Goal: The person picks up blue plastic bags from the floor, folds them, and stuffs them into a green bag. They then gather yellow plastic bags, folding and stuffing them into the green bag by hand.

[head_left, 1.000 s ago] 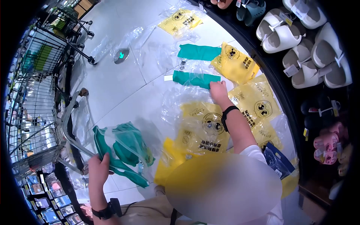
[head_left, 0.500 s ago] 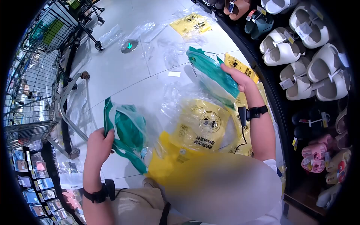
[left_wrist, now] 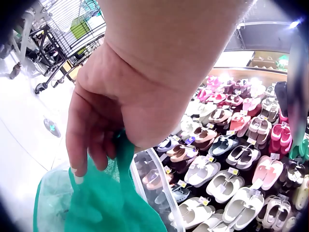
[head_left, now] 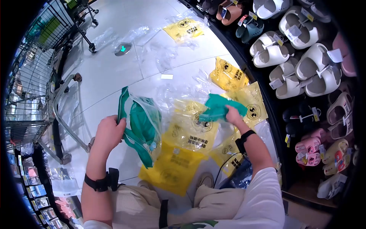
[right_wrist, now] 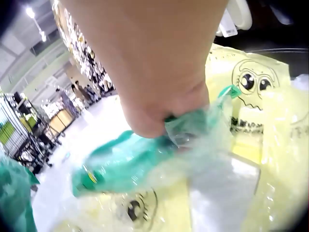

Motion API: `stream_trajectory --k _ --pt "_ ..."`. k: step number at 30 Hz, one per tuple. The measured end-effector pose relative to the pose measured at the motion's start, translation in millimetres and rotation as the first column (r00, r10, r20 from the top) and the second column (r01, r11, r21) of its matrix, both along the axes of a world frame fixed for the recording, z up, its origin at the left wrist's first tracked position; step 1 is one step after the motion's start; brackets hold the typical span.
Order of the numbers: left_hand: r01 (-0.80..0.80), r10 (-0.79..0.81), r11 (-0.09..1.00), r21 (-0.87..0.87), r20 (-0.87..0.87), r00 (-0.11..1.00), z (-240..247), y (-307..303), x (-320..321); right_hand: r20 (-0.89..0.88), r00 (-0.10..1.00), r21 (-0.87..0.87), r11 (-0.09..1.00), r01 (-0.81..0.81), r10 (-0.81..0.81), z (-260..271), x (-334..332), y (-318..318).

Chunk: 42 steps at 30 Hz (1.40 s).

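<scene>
Shop floor (head_left: 114, 87), slippers (head_left: 301, 57) racked at two o'clock. Head view: two bags are up off the floor, while yellow bags (head_left: 194, 133) lie at centre. The left hand (head_left: 108, 133), at nine o'clock, clutches a green bag (head_left: 141, 128). The right hand (head_left: 233, 114), at three, pinches a second green bag (head_left: 217, 107). Left wrist view: fingers (left_wrist: 77, 145) curl round the plastic. Right wrist view: the grip is likewise closed on its bag.

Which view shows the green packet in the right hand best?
Head view: most of the green packet shows, gripped by the right hand. Right wrist view shows it blurred, partly behind the hand; left wrist view misses it.
</scene>
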<state>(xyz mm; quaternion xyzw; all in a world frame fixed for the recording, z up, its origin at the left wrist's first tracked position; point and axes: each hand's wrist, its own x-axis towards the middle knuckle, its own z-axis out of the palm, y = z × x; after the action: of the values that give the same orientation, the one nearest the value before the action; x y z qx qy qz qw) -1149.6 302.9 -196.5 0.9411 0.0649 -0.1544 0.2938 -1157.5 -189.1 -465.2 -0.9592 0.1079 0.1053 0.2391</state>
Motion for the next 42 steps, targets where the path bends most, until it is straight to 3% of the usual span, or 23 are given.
stream_trajectory --k 2,3,5,6,8,9,10,12,13,15,19,21,22,24,25,28,29,31,32,35,36,38,42 --pt "0.014 -0.015 0.999 0.032 0.035 0.999 -4.2 4.5 -2.3 -0.071 0.990 0.099 0.986 0.132 -0.125 -24.7 -0.6 13.0" --pt "0.034 -0.037 0.997 0.069 0.056 0.998 -3.5 7.5 -3.2 -0.060 0.992 0.102 0.988 0.118 -0.112 -28.3 -1.5 21.0" --pt "0.014 -0.018 0.998 0.069 0.057 0.998 1.7 9.7 -5.9 -0.247 0.936 0.315 0.893 0.323 -0.251 -34.8 -4.2 34.7" --pt "0.013 -0.016 0.998 0.068 0.046 0.999 2.9 11.7 -8.0 -0.247 0.940 0.317 0.897 0.309 -0.236 -37.2 -7.4 35.4" --pt "0.002 -0.006 0.997 0.077 0.047 0.999 1.8 16.8 -8.4 -0.332 0.940 0.045 0.997 -0.063 0.074 -35.1 -12.8 28.6" --pt "0.004 -0.009 0.996 0.089 0.049 0.999 2.4 16.9 -8.8 -0.518 0.805 0.028 0.946 -0.324 0.291 -31.6 -3.9 24.1" --pt "0.008 -0.013 0.995 0.099 0.051 0.999 3.1 17.0 -9.2 -0.518 0.803 0.030 0.944 -0.329 0.296 -32.3 -4.4 27.4" --pt "0.009 -0.012 0.996 0.083 0.034 0.999 3.9 17.9 -7.4 -0.518 0.844 -0.251 0.919 -0.304 0.138 -40.2 -9.0 30.6" --pt "0.012 -0.014 0.998 0.065 0.016 1.000 3.4 17.9 -7.2 -0.518 0.844 -0.253 0.918 -0.306 0.139 -43.5 -10.1 29.3" --pt "0.025 -0.027 0.997 0.076 0.024 0.999 -0.6 17.4 -5.9 -0.381 0.924 -0.343 0.926 -0.157 0.015 -44.2 -7.9 26.6" --pt "0.060 -0.063 0.993 0.103 0.023 0.998 -6.4 16.5 -1.4 -0.199 0.977 -0.429 0.890 -0.155 0.074 -15.8 -8.1 19.7" --pt "0.065 -0.069 0.991 0.114 0.027 0.997 -9.9 16.8 2.3 0.016 1.000 -0.269 0.963 0.020 -0.017 -23.2 8.1 -0.4" --pt "0.069 -0.073 0.990 0.125 0.029 0.997 -11.6 17.8 2.8 0.012 1.000 -0.271 0.962 0.017 -0.014 -24.9 12.6 -10.2" --pt "0.067 -0.069 0.990 0.123 0.010 0.998 -11.3 16.5 4.0 0.161 0.974 -0.034 0.985 0.169 -0.162 -24.0 17.5 -22.7" --pt "0.069 -0.068 0.990 0.123 -0.005 0.998 -10.9 15.2 4.6 0.157 0.974 -0.035 0.985 0.168 -0.161 -25.5 15.5 -26.6" --pt "0.070 -0.069 0.991 0.110 -0.009 0.998 -9.8 15.2 5.3 0.097 0.874 0.266 0.859 0.438 -0.476 -33.2 12.4 -30.0" --pt "0.065 -0.064 0.992 0.112 -0.010 0.998 -9.7 15.3 5.2 0.095 0.877 0.267 0.860 0.434 -0.472 -29.8 11.6 -23.0" --pt "0.033 -0.031 0.994 0.104 -0.020 0.999 -9.5 15.8 4.9 -0.127 0.848 0.525 0.691 0.498 -0.514 -23.3 7.6 -6.6" --pt "0.026 -0.024 0.994 0.108 -0.019 1.000 -12.3 17.4 5.5 -0.128 0.851 0.528 0.692 0.493 -0.509 -20.8 3.4 -0.6" --pt "0.062 -0.062 0.992 0.112 -0.003 0.998 -14.6 18.7 6.4 -0.263 0.951 0.444 0.855 0.269 -0.163 -15.5 -13.1 10.7" --pt "0.052 -0.053 0.992 0.116 0.001 0.999 -13.2 17.4 5.4 -0.259 0.954 0.449 0.855 0.259 -0.153 -24.5 -17.0 8.0" --pt "0.074 -0.075 0.990 0.117 0.006 0.997 -13.0 18.9 5.2 -0.377 0.925 0.130 0.991 -0.004 0.053 -41.9 -24.0 6.8" --pt "0.118 -0.126 0.984 0.130 0.056 0.990 -20.3 24.9 6.1 -0.368 0.929 0.058 0.998 -0.014 0.035 -50.2 -53.1 23.0"
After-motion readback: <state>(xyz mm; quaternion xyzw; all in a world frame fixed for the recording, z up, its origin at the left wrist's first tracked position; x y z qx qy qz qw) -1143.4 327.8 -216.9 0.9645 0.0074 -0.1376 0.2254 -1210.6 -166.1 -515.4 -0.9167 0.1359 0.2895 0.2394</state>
